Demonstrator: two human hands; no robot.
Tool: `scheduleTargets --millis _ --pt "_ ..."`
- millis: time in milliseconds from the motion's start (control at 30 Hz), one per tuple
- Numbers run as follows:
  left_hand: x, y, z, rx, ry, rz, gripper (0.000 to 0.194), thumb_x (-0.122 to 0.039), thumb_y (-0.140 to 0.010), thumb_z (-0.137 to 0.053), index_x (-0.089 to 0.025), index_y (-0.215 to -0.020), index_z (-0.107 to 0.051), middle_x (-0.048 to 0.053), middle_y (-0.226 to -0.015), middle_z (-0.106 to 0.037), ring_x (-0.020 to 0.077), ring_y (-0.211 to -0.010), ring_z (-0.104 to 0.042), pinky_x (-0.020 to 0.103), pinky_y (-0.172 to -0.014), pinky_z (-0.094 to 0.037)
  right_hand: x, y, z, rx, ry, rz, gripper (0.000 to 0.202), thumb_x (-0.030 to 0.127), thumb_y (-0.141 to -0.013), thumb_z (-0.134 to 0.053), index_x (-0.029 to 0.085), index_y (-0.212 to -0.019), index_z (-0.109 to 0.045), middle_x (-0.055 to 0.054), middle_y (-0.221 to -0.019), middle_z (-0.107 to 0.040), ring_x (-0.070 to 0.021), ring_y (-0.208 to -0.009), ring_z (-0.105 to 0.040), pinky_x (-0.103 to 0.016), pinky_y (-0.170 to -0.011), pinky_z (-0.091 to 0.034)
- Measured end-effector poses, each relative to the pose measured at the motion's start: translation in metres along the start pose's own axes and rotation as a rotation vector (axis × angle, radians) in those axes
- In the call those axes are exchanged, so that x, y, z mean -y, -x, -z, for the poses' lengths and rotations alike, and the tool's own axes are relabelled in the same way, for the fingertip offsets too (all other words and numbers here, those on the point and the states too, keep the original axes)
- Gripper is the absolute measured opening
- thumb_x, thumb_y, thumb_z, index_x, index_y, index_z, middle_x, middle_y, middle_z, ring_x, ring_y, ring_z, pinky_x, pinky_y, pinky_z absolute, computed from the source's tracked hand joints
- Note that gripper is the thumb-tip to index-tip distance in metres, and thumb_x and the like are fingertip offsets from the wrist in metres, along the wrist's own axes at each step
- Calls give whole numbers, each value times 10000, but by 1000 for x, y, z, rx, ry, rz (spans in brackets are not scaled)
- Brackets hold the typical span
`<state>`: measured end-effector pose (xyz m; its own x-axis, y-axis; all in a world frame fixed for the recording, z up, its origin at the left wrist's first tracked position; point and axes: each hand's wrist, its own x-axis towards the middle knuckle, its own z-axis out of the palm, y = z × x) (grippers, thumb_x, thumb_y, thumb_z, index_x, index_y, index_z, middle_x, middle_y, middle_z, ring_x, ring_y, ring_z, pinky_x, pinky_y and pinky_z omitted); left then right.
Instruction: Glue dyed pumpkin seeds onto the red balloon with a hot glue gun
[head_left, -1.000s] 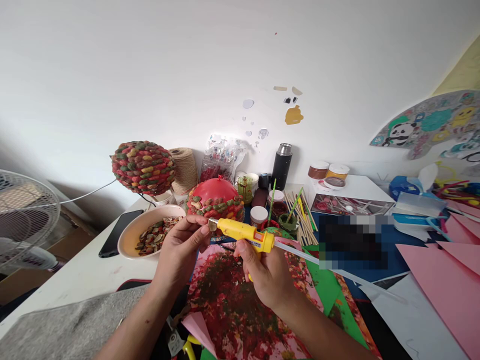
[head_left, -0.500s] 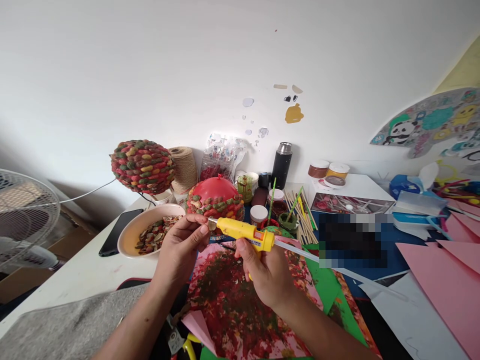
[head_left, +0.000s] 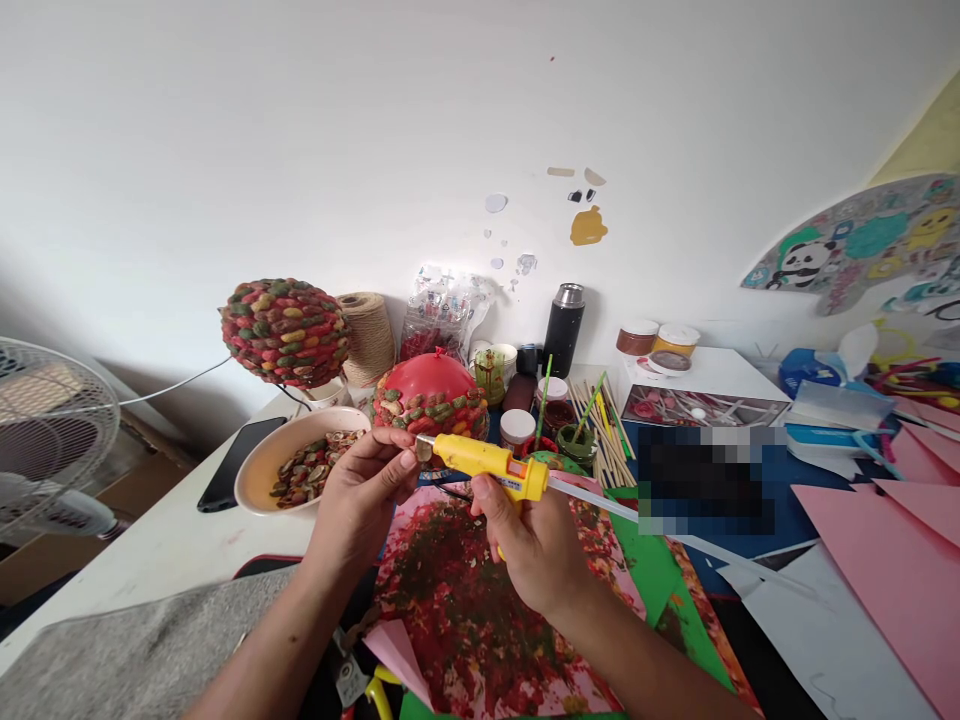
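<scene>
My right hand [head_left: 541,548] is wrapped round the handle of a yellow hot glue gun [head_left: 474,458]. A long clear glue stick [head_left: 589,497] juts from its back end. Between thumb and fingers, my left hand [head_left: 366,484] pinches a small brownish peanut shell piece [head_left: 424,452], partly hidden by the gun's tip. That metal nozzle [head_left: 425,440] is at the shell, apparently touching it. Just behind stands a red balloon [head_left: 427,378], its lower part ringed with painted shells. Left of my left hand, a pale bowl [head_left: 249,490] holds painted shells.
A shell-covered ball [head_left: 285,333] stands at back left beside a twine spool [head_left: 367,338]. Paint jars [head_left: 517,430], wooden sticks [head_left: 611,455] and a black flask [head_left: 565,330] line the back. Paint-stained paper [head_left: 495,640] lies under my hands; pliers [head_left: 379,695] are in front.
Almost nothing differs. Both hands keep their places, with the glue gun's nozzle still at the shell piece.
</scene>
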<state>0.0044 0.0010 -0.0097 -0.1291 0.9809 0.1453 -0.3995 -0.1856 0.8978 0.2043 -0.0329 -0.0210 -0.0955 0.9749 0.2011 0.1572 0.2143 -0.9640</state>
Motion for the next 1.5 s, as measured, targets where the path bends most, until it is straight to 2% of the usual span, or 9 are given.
scheduleTargets --millis 367,767,1200,1500 --pt "-3 0 -1 -18 3 21 415 -415 -626 -1103 -190 -824 -817 -13 -680 -634 94 -570 -480 196 -511 -385 4 -1 0 8 -26 33 657 828 -1044 -549 242 -760 -641 41 -504 -505 -150 -454 -499 -279 -486 -403" --pt "-1 -1 0 -9 25 6 404 -411 -652 -1093 -191 -856 -821 -25 -657 -601 102 -579 -471 197 -512 -372 -3 2 -2 6 9 4 697 880 -1019 -531 250 -750 -662 34 -462 -490 -167 -436 -503 -290 -464 -396" --pt "-1 -2 2 -40 50 26 426 -406 -613 -1119 -199 -850 -833 -25 -660 -626 89 -570 -517 170 -525 -419 2 2 -3 25 19 27 622 794 -1055 -537 255 -760 -635 46 -462 -477 -163 -419 -497 -298 -473 -395" --pt "0 -3 1 -37 60 2 433 -421 -614 -1119 -194 -834 -822 -36 -631 -599 78 -556 -505 155 -523 -401 3 2 -2 29 48 48 568 720 -1064 -549 248 -757 -618 59 -482 -466 -155 -432 -500 -282 -489 -410"
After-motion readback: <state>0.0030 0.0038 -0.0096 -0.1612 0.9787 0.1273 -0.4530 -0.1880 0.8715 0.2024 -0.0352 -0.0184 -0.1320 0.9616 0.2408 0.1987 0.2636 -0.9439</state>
